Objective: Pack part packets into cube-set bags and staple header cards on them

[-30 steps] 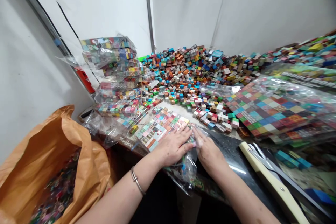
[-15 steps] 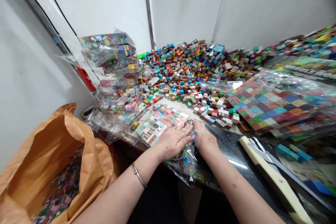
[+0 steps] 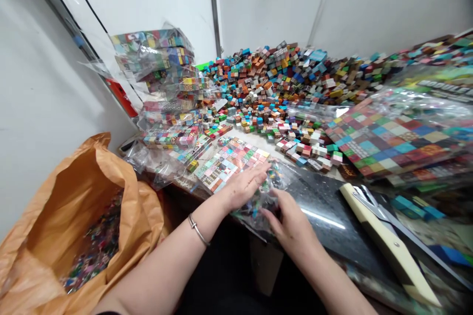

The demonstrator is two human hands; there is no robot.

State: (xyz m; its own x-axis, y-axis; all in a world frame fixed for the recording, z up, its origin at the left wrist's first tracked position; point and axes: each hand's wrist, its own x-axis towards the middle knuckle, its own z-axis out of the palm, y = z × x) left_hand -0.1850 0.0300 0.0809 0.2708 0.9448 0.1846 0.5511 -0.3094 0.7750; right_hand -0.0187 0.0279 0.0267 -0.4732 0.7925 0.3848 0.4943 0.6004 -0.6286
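A flat clear-wrapped pack of small patterned cubes point(image 3: 227, 160) lies near the table's front edge. My left hand point(image 3: 246, 187) rests flat across its near right side, fingers stretched out and together. The loose end of a clear plastic bag point(image 3: 254, 219), with small colourful pieces inside, juts from the pack towards the table edge. My right hand point(image 3: 291, 219) has its thumb and fingers around this crumpled plastic, just right of my left hand. Its outer fingers are partly hidden.
Stacked wrapped packs point(image 3: 162, 88) stand at the left, and a large heap of loose cubes point(image 3: 262, 78) lies along the wall. An orange sack point(image 3: 144, 211) is at lower left. Cream-handled scissors point(image 3: 388, 241) and more wrapped packs point(image 3: 399, 138) lie at the right.
My right hand has moved from the pack's right edge down towards me, onto the loose bag end. My left hand stays on the pack. The view has shifted slightly.
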